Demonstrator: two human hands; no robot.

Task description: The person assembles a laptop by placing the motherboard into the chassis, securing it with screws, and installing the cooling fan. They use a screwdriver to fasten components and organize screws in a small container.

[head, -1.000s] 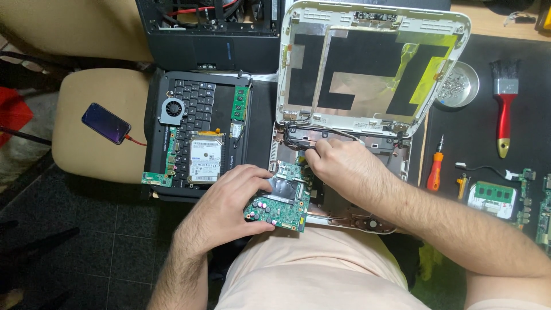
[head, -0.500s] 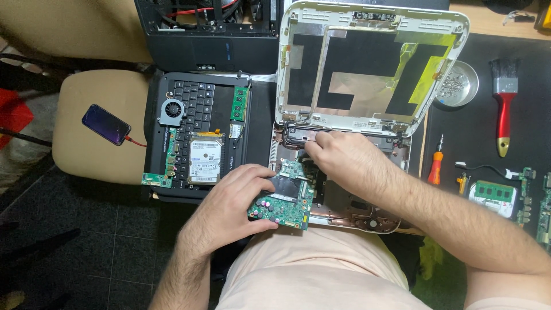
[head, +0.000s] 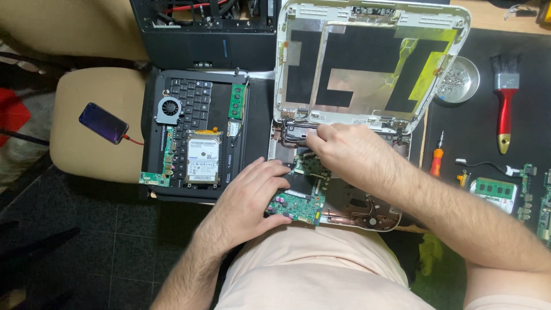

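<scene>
Carefully now: my left hand [head: 252, 198] grips the green circuit board [head: 298, 205] at the laptop base's [head: 367, 209] near edge; right hand [head: 350, 155] pinches cables farther in. Light, stiff, likely fragile; I'd hold edges only.

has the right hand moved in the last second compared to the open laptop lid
Yes. The right hand has shifted slightly up and left, toward the hinge edge of the white laptop lid.

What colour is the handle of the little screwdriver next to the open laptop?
The screwdriver has an orange handle, seen in the head view, lying right of the opened laptop.
</scene>
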